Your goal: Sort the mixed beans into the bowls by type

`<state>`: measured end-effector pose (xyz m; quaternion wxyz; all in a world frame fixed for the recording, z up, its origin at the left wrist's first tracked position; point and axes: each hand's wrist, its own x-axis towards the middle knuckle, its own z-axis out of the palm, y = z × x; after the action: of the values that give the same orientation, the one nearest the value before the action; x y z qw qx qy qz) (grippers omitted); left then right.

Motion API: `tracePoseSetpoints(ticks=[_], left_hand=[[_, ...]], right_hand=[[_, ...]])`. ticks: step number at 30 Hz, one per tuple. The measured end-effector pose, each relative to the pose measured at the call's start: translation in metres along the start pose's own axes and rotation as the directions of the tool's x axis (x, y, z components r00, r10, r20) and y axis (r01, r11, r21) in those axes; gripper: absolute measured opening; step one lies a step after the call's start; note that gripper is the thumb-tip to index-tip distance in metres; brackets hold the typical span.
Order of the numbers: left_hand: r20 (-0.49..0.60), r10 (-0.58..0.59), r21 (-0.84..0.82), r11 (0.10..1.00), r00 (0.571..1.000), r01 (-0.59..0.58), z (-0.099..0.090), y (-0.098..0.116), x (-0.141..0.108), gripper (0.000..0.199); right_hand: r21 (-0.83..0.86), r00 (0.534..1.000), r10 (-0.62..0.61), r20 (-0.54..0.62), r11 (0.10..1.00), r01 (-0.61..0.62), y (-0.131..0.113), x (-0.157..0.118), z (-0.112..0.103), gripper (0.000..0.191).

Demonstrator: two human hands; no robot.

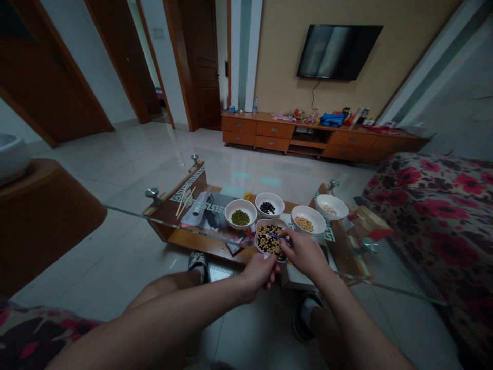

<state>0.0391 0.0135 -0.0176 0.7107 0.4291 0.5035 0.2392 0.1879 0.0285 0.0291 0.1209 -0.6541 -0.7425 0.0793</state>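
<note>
Yellow-and-black beans point(269, 242) fill a bowl point(256, 242), right hand point(302, 254) pinching a pick point(274, 236), left hand point(260, 272) curled against it.

From where I stand, the thin item point(275, 236) in the right hand point(304, 254) is too small to make out, and the left hand point(260, 275) hides the near rim of the bean bowl point(256, 241).

Glass coffee table point(133, 213), bowls of beans point(241, 203)
</note>
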Motion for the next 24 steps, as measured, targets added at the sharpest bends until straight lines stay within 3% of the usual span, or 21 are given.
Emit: tracePoseSetpoints(ticks=[4, 12, 18, 24], left_hand=[[-0.004, 0.008, -0.006, 1.0, 1.0, -0.008, 0.0, 0.001, -0.002, 0.028], [-0.014, 0.013, -0.04, 0.999, 1.0, -0.014, 0.001, 0.0, -0.001, 0.019], [-0.018, 0.017, -0.017, 1.0, 1.0, -0.018, 0.001, -0.005, 0.003, 0.023], [0.012, 0.028, -0.036, 0.999, 1.0, -0.028, -0.001, -0.009, 0.006, 0.023]], right_hand=[[-0.02, 1.0, 0.013, -0.002, 1.0, -0.013, 0.004, -0.002, -0.004, 0.022], [-0.158, 0.988, 0.156, 0.017, 0.976, -0.151, 0.018, -0.008, -0.017, 0.02], [-0.116, 0.995, 0.058, 0.086, 0.992, -0.048, 0.008, -0.009, -0.017, 0.022], [-0.019, 0.997, 0.073, 0.024, 0.997, -0.073, 0.008, -0.007, -0.023, 0.026]])
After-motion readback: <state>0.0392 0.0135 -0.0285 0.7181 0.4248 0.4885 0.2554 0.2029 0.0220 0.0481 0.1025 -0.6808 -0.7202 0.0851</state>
